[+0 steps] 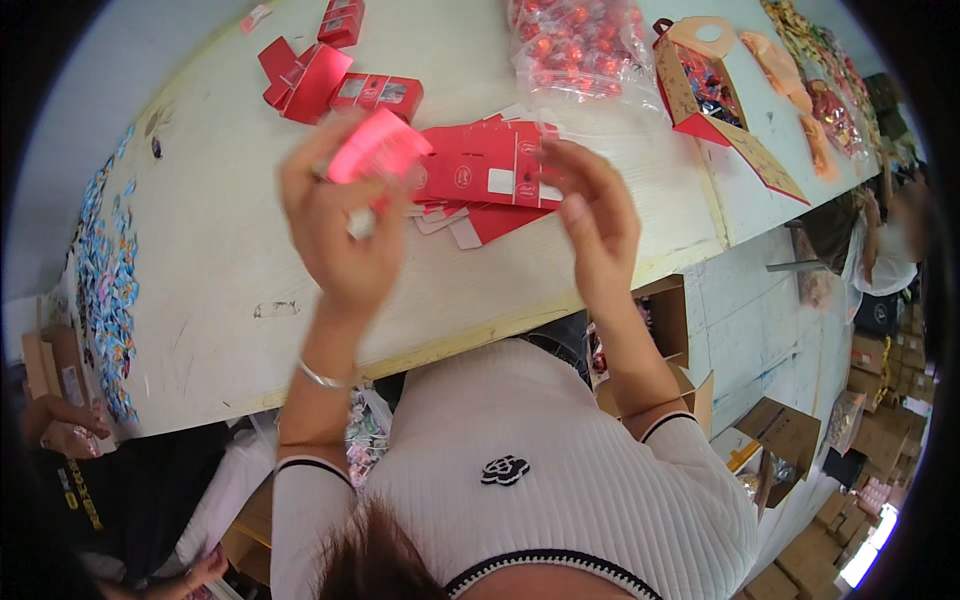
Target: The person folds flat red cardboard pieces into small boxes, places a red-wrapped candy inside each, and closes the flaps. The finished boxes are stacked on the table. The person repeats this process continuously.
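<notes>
Up high, left hand [335,215] grips pink box [378,145]; right hand [590,215] open, apart.

White ribbed knit top with short sleeves, dark trim banding each cuff and the neckline, small black flower emblem on the chest, thin silver bangle just below the left hand [335,225], right hand [598,222] bare, wrist unadorned

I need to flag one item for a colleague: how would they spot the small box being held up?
Start at the long pale wooden table, then the flat stack of red carton blanks at its middle. Just left, the left hand holds a small pink-red cardboard box above the table, the only one lifted rather than lying down.
</notes>
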